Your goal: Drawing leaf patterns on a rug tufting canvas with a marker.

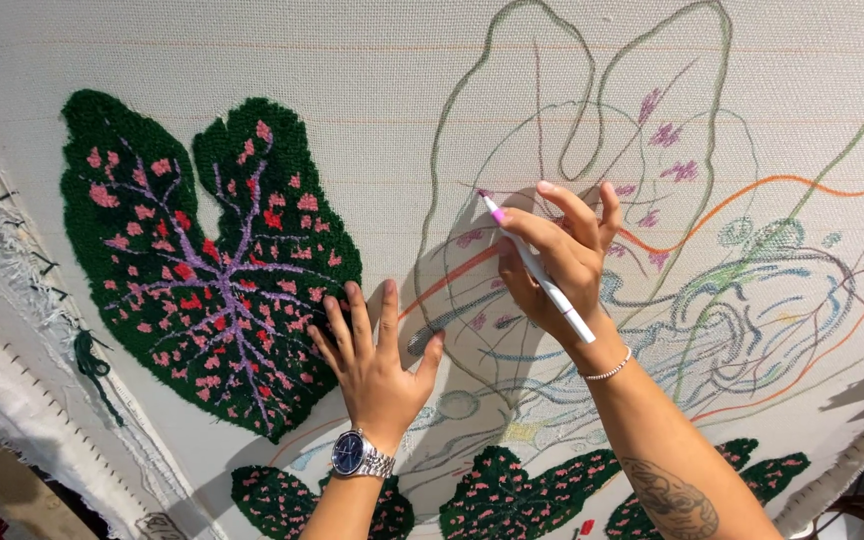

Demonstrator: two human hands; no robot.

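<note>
Stretched backing cloth, cream, sketched with coloured leaf outlines. Right hand: fingers closed around a white marker, pink tip touching the cloth near its middle. Left hand: fingers spread wide, flat on the cloth, just beside the large tufted green leaf toward the left edge. Wristwatch on the left wrist; bead bracelet on the right wrist. Smaller tufted leaves along the bottom edge.

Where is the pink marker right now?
In the head view, the pink marker is in the right hand, right of centre, its tip touching the cloth beside the outlined leaf.
</note>
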